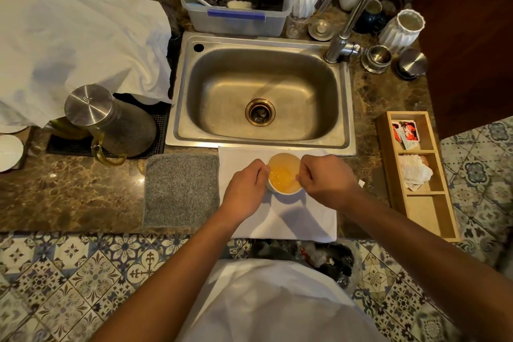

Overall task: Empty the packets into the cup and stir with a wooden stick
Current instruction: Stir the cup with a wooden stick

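Note:
A white paper cup point(283, 159) holding orange-yellow liquid stands on a white cloth point(305, 219) just in front of the sink. My left hand point(245, 186) grips the cup's left rim. My right hand point(323, 179) is at the cup's right rim, fingers pinched on a thin wooden stick point(293, 181) that dips into the liquid and is blurred. Red and white packets point(405, 132) lie in the far compartment of a wooden tray point(438, 219) to the right.
A steel sink point(261, 94) with a tall faucet point(352, 5) lies behind the cup. A grey mat point(180, 189) sits left of the cloth, a metal-lidded pitcher point(111, 119) further left. Crumpled wrappers point(415, 172) fill the tray's middle compartment. A bin point(327, 258) stands below the counter edge.

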Available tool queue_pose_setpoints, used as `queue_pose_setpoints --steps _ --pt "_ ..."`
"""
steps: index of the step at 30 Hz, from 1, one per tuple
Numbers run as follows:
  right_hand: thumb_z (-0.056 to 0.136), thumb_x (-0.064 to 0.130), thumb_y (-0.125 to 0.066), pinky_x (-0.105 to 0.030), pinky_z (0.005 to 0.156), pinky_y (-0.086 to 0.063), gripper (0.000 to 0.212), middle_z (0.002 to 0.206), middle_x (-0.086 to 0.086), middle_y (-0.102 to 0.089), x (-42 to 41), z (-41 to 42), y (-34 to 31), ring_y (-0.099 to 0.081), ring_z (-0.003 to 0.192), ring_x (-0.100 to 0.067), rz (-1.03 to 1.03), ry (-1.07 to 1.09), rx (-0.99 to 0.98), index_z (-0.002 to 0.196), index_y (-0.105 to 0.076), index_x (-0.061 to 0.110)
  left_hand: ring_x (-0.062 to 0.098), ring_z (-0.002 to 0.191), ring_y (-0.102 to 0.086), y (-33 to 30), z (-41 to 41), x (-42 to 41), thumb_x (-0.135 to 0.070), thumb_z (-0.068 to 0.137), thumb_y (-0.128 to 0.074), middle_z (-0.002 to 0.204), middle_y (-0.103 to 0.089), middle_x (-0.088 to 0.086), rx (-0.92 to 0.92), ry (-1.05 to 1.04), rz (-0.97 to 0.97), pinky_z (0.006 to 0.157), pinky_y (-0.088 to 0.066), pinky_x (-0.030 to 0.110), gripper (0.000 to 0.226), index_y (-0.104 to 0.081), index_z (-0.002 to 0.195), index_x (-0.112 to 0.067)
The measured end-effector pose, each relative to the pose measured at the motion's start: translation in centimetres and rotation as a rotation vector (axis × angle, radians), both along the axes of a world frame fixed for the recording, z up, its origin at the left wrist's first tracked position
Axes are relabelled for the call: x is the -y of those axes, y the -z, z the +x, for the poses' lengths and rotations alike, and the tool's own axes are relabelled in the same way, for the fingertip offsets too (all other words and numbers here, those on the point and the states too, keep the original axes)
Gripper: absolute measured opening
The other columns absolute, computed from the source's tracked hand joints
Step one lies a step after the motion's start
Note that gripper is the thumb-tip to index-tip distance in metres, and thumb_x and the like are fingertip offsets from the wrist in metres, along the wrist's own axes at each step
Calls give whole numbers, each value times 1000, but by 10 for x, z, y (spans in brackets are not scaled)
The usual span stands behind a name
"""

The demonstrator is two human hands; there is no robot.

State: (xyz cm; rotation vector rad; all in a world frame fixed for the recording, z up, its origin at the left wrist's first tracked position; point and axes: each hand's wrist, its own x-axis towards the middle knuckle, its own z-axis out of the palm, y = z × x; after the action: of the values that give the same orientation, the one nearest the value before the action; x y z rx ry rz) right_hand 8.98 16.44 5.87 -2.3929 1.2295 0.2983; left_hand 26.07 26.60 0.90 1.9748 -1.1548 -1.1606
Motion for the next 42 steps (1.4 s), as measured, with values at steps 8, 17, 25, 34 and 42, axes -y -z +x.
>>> queue_pose_setpoints --steps 8,17,25,34,42 --pt "105 38 -44 -31 64 -48 24 94 -4 -73 -5 11 3 -67 77 -27 -203 -42 0 110 -58 20 25 74 -60 2 3 -2 -30 106 -40 82 -65 7 -11 20 4 71 -49 42 27 -57 94 -12" --pt "102 45 -51 -29 67 -45 26 95 -3 -73 -12 18 4 -66 84 -23 -20 12 27 110 -62 23 23 72 -58 1 3 -2 -28 106 -39 80 -64 6 -26 17 10 70 -48 40 26 -56 95 -11" --pt "104 38 -44 -30 61 -41 25 93 -7 -73 3 2 -2 -65 76 -28 -189 -192 -24 113 -58 19 17 68 -54 2 6 -3 -32 107 -39 77 -62 4 -22 48 1 64 -43 35 30 -56 94 -11" --pt "100 40 -55 -29 66 -47 27 91 -8 -74 -19 21 11 -69 76 -29 -158 -162 129 112 -62 17 13 66 -53 -2 7 -3 -30 107 -39 73 -59 -3 -62 45 27 62 -42 32 26 -54 91 -16" --pt "97 38 -57 -24 54 -38 22 71 -4 -69 -6 -11 2 -58 58 -23 -207 -204 77 94 -66 18 16 66 -55 -1 7 -2 -33 107 -38 73 -60 0 -26 51 9 63 -45 34 31 -55 92 -12"
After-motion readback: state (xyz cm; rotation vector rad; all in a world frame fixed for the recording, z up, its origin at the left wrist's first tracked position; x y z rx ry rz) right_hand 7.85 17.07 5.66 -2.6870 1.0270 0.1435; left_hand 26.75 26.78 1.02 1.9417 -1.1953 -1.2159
